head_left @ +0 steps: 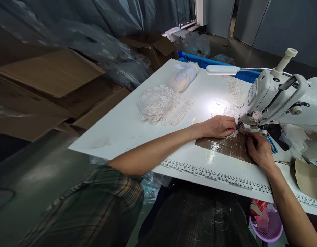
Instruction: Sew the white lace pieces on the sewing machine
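White lace (225, 107) lies by the needle of a sewing machine (271, 99), lit by a bright spot of light. My left hand (220, 126) is closed on the lace just left of the needle, fingers curled down. On the needle's right side, my right hand (260, 151) rests near the presser foot with bent fingers; what they pinch, if anything, is hidden by the machine head. Under both hands is a brown shiny sheet (225, 149). A bunched pile of lace (161, 104) sits farther left on the white table (138, 135).
A wrapped pale roll (184, 77) lies at the table's far end. A lamp (222, 70) reaches in from the machine. Blue snips (272, 144) lie beside my right hand. Cardboard boxes (50, 73) stand left; a purple basket (270, 233) with scraps is below the front edge.
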A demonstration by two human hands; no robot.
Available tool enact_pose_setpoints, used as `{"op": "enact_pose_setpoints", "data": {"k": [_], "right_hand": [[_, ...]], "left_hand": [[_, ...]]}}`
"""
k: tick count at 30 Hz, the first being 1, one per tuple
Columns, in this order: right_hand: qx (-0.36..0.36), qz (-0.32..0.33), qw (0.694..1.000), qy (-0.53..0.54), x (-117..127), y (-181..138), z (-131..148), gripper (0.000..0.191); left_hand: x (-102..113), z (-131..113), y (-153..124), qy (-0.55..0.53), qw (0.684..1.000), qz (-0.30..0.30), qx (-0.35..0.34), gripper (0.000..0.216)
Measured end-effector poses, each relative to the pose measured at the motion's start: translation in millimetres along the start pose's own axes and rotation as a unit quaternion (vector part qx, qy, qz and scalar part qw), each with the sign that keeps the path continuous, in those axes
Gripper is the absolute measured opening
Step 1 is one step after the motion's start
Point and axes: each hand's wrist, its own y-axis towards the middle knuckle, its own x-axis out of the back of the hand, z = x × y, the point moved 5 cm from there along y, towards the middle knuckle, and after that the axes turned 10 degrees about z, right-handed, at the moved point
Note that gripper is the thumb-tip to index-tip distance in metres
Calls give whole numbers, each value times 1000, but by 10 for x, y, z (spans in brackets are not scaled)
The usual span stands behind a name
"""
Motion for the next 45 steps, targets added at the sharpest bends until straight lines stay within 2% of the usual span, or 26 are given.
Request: {"op": "enact_pose_setpoints", "data": {"k": [6,10,13,16,20,23,28,31,36,41,45], "right_hand": [[-19,-4,1000,1,-2,-4,-21,34],[21,-5,1000,1,15,-10,54,38],[56,25,997,-49,-1,-4,137,43],[54,67,988,-131,-38,10,178,42],[56,79,981,-169,-55,7,208,42],[48,70,988,-132,-49,-2,171,42],[43,8,999,30,3,18,49,42],[30,-8,998,56,0,29,7,42],[46,-20,999,4,-1,-9,70,44],[89,34,993,-73,-27,-52,186,46],[95,50,985,-138,-50,-60,230,43]], "left_hand": [[-24,-29,-14,38,999,6,-2,21],[-59,-45,5,102,995,20,-5,23],[-77,-58,14,120,992,21,-15,23],[-78,-71,6,128,991,12,-24,25],[-59,-87,-30,116,992,-8,-43,25],[-47,-91,-55,95,993,-14,-61,23],[-55,-86,-67,81,995,-8,-66,23],[-67,-88,-66,85,995,-7,-60,23],[-71,-102,-64,98,993,-12,-58,26],[-69,-96,-56,91,995,5,-41,27],[-71,-100,-52,95,995,10,-41,26]]}}
